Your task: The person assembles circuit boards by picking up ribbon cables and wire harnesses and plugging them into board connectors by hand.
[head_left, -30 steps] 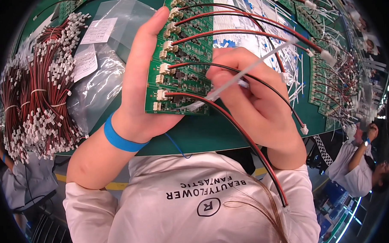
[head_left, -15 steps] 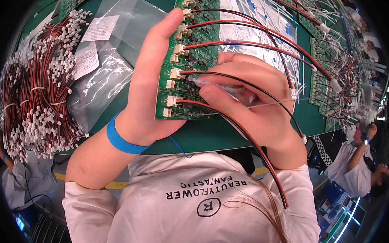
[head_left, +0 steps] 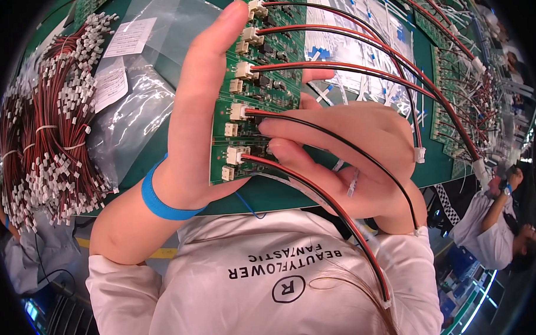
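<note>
My left hand (head_left: 198, 111) grips a green circuit board panel (head_left: 279, 52) by its left side, thumb stretched along the edge. White connectors line this edge, several with red-and-black cables (head_left: 335, 67) plugged in and arching right. One connector (head_left: 231, 129) close to my right fingertips has no cable in it. My right hand (head_left: 350, 144) is closed, with thumb and index fingertips against the board's components. Narrow white flat cables (head_left: 352, 182) stick out below its palm; what lies between the fingertips is hidden.
Bundled red-and-black cables (head_left: 45, 140) with white plugs lie at the left, beside clear plastic bags (head_left: 136, 119) on the green table. Behind the board is a pile of white flat cables (head_left: 358, 40) with blue ends. More wired boards (head_left: 449, 120) stand at the right. Other people sit beyond.
The board has shifted slightly toward me and left with my left hand. My right fingertips have moved down and closer to the connector row; the strip seen between them before is now hidden.
</note>
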`<act>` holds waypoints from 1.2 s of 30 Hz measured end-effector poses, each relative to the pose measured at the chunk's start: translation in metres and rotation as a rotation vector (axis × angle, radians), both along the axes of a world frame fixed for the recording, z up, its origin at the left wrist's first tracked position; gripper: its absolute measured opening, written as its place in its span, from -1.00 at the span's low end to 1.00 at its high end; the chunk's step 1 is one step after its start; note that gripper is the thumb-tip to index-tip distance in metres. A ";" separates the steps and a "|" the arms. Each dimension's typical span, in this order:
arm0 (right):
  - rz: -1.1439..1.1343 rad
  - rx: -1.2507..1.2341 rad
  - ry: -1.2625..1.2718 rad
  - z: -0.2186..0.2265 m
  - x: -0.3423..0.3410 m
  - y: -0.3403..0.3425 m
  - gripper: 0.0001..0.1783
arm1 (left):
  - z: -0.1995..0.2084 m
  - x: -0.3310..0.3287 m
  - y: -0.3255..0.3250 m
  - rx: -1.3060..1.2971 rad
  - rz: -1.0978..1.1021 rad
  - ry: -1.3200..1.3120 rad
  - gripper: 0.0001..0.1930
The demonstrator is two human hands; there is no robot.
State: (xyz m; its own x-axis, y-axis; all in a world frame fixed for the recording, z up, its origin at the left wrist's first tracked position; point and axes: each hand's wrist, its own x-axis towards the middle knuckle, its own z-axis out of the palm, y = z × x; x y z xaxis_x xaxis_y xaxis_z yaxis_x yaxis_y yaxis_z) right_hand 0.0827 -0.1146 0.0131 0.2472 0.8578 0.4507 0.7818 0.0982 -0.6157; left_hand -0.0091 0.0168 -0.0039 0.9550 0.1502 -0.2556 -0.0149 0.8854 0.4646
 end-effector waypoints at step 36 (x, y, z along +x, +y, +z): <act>0.099 -0.024 -0.162 0.000 0.009 -0.005 -0.60 | -0.025 0.003 0.007 0.184 -0.072 -0.426 -0.43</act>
